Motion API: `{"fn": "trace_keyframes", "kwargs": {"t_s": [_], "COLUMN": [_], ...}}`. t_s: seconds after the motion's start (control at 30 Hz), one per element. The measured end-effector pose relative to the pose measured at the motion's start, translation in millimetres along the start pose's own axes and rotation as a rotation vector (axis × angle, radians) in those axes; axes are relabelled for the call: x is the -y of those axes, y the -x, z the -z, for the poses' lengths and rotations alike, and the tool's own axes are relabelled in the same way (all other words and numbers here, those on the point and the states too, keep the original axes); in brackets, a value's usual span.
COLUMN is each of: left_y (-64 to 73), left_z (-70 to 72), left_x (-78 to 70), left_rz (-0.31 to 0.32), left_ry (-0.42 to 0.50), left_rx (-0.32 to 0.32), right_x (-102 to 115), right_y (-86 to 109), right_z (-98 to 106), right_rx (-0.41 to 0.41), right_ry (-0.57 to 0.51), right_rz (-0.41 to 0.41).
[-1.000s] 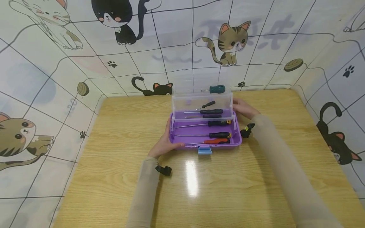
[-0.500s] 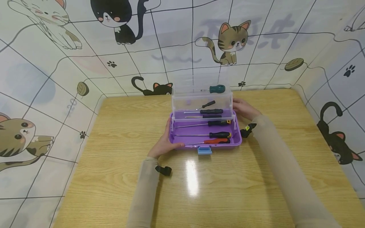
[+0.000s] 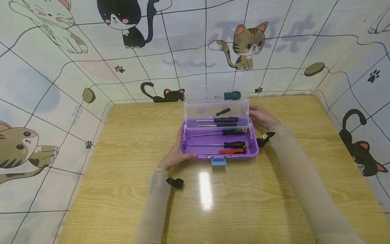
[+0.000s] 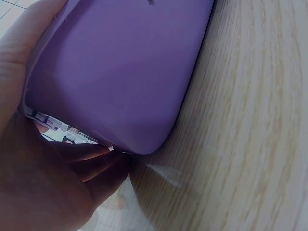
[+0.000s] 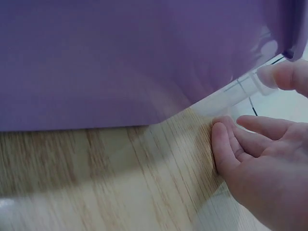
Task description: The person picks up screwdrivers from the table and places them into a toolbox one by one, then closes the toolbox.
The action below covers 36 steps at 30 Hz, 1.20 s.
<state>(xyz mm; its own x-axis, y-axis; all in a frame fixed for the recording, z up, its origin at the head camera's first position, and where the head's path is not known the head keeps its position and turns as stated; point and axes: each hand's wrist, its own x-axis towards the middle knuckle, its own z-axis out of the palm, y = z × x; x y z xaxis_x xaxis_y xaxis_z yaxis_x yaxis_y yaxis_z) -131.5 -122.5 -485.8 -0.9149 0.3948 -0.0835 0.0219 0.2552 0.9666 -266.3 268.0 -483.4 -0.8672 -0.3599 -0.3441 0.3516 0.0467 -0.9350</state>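
Observation:
A purple toolbox [image 3: 201,139] stands on the table with its clear lid [image 3: 195,110] raised at the back and a blue latch [image 3: 218,162] in front. Inside lie an orange-handled screwdriver [image 3: 233,151] and several black-handled ones, such as this screwdriver [image 3: 235,144]. A small screwdriver [image 3: 223,111] and a green-handled screwdriver [image 3: 232,95] show higher up in the clear part. My left hand [image 3: 175,154] grips the left end, thumb over the front rim. At the back right corner my right hand [image 3: 261,116] has its thumb on the clear part, fingers curled behind; the contact is partly hidden.
The wooden table [image 3: 128,162] reaches around the toolbox on all sides. A cat-print wall covering [image 3: 195,57] rises right behind the toolbox and along both sides. Dark wrist cameras, such as this camera [image 3: 175,183], sit at the sleeves.

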Motion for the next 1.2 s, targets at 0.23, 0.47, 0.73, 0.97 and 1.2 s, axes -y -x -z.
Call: {"fn": "trace_keyframes", "kwargs": {"t_s": [0.23,0.47,0.73,0.97,1.2], "left_y": [-2.0,-1.1,0.4,1.7,9.2], "left_z": [0.9,1.4,-1.5,-2.7,-2.2], "left_x": [0.6,0.7,3.9,3.7,-16.6], "left_rz": [-0.012,0.025,-0.018,-0.016,0.021], "left_ry": [0.047,0.004,0.028,0.028,0.009], "left_rx": [0.036,0.022,0.015,0.015,0.044], "right_x": [3,-2,-5,-5,2], "right_y": [1.4,-0.9,-1.1,-1.1,6.2], "right_z": [-1,0,0,0,-4], "right_rx": [0.027,0.026,0.045,0.078,0.102], "right_ry": [-0.001,0.017,0.020,0.028,-0.010], "right_rz": [-0.015,0.012,0.042,0.053,0.065]}}
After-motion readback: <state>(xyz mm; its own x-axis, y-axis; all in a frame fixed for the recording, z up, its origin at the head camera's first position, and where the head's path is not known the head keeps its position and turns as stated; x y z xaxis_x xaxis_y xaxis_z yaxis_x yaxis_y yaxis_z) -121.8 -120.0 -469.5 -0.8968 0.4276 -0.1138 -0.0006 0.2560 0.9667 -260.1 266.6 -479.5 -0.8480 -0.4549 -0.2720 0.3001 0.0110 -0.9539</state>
